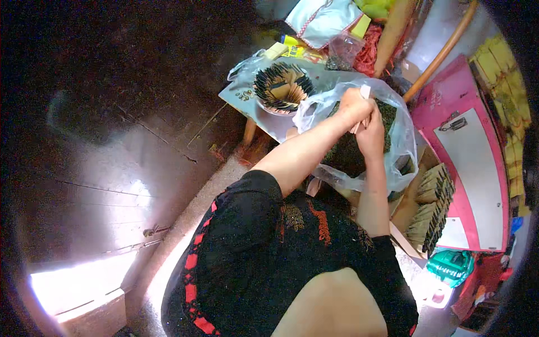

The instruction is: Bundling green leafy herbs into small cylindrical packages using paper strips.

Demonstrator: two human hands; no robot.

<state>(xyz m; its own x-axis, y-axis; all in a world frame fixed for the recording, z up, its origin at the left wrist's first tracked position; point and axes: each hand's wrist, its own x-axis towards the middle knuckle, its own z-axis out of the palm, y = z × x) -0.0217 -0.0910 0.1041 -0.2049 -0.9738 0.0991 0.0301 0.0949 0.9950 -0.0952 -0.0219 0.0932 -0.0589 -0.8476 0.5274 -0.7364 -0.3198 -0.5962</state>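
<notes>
Both my hands meet over an open clear plastic bag (406, 135). It holds a dark greenish, loose crumbly material (345, 153). My left hand (355, 104) is closed around a small pale strip (365, 91) that sticks out above the fist. Just below it, my right hand (371, 128) grips thin pinkish-tan pieces (358, 126), their lower ends showing between the hands. Fingers hide most of what is held. Left of the bag, a round bowl (276, 111) is packed with upright rolled or folded brown pieces (284, 86) with dark ends.
The bowl stands on a low pale table (269, 126), near small seed-like bits (244, 95). Behind are a white cloth (324, 21) and red netting (369, 50). At right, a cardboard box (404, 210) holds rows of dark-tipped pieces (433, 202), beside a pink-and-white cabinet (467, 168).
</notes>
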